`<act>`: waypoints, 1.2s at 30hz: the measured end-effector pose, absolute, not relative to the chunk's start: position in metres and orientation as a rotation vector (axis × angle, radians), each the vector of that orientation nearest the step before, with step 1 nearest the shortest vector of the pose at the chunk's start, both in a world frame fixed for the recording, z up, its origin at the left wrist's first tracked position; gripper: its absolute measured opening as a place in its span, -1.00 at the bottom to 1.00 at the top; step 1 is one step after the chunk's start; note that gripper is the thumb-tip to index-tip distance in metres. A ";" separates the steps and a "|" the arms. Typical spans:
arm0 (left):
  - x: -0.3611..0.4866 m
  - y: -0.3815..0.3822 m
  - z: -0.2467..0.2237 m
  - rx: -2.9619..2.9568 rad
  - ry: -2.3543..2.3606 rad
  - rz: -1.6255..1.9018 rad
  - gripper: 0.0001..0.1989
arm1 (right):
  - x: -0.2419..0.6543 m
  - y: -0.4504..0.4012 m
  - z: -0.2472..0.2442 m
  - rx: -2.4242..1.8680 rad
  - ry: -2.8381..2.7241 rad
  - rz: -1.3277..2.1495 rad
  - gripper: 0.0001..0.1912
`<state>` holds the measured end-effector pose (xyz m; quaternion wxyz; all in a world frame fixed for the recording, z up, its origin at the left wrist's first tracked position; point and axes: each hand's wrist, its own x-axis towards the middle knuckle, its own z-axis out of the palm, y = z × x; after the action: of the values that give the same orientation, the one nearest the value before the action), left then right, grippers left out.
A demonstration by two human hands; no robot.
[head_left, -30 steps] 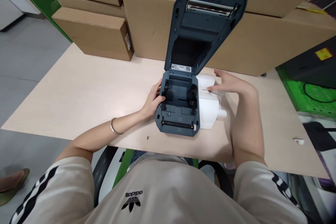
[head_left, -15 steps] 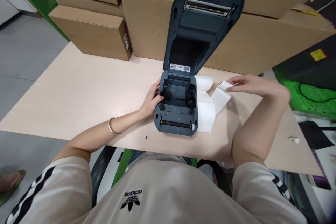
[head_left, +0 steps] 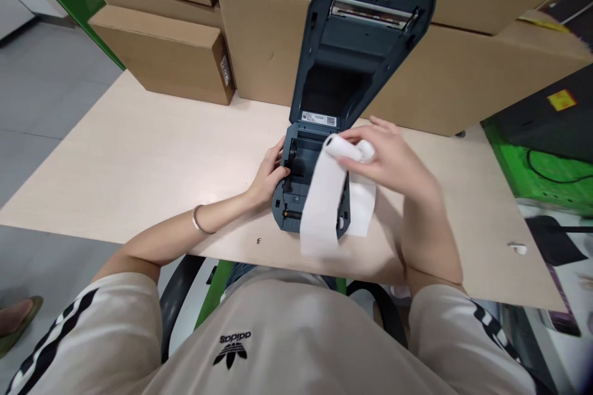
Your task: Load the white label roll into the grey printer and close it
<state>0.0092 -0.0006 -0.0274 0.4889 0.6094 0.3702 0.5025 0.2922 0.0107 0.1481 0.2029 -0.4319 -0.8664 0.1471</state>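
A dark grey label printer (head_left: pixel 303 160) stands on the table with its lid (head_left: pixel 361 49) swung up and back. My left hand (head_left: pixel 270 174) grips the printer's left wall, thumb over the rim and fingers along the outside. In my right hand (head_left: pixel 382 151) is a small roll of white label paper (head_left: pixel 343 147), held above the right side of the open bay. Its loose strip (head_left: pixel 322 210) hangs down across the bay and the front roller, past the printer's front edge. More white paper (head_left: pixel 364 203) lies on the table at the printer's right side, partly hidden by my right hand.
Cardboard boxes (head_left: pixel 264 43) are stacked along the back of the table (head_left: pixel 139 160). A flatter box (head_left: pixel 162 55) stands at the back left. Near the right edge lies a small white object (head_left: pixel 517 249), and a tiny dark bit (head_left: pixel 259 241) is near the front edge.
My right hand has lifted the paper roll off the table and moved left over the printer, its strip now hanging down. My left hand has stayed on the printer.
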 end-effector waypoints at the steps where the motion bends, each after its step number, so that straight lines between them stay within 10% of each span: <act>1: 0.009 -0.001 -0.027 1.481 0.897 1.220 -0.17 | 0.276 0.010 0.139 -1.199 -2.475 0.313 -0.62; 9: 0.010 0.001 -0.027 1.502 0.890 1.219 -0.14 | 0.250 0.027 0.089 -1.115 -2.775 0.296 -0.51; 19: 0.010 -0.001 -0.022 1.527 0.886 1.218 -0.17 | 0.268 -0.024 0.150 -0.886 -2.860 0.875 -0.53; 36: 0.004 0.001 -0.011 1.513 0.891 1.079 -0.09 | 0.280 -0.054 0.145 -0.800 -2.937 0.668 -0.57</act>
<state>0.0035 0.0011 -0.0114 0.5146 0.6294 0.3707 0.4490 0.2803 -0.0539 0.1454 0.0127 -0.2568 -0.9423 0.2143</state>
